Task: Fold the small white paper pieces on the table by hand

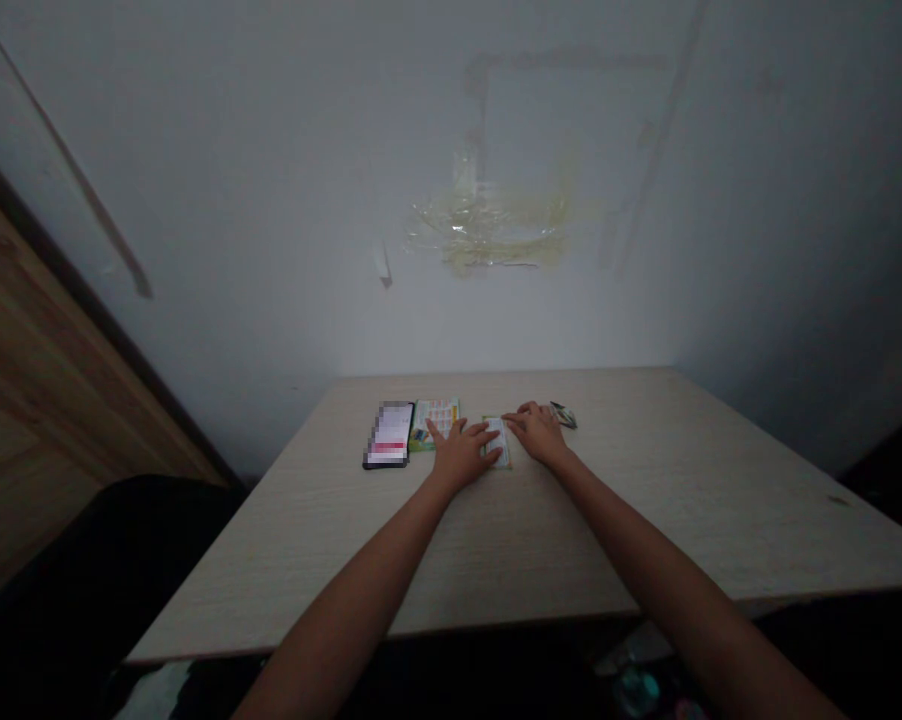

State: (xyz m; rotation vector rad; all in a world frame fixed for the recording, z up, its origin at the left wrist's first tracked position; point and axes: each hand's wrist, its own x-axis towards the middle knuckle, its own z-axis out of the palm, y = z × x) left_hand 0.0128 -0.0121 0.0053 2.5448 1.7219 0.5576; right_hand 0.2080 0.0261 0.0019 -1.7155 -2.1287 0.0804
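Palms down on a pale wood-grain bench (646,500), a person's left hand (462,452) and right hand (537,433) flank a small card (497,441) lying flat. The left hand, spread, sits against the card's left edge; the right hand, also spread, lies just right of the card, its fingertips at the upper corner. Neither hand pinches anything. Left of the card are a colourful booklet (436,422) and, farther left, a phone (388,434) with a blurred screen. A small shiny object (563,414) lies to the card's right, beside the right hand.
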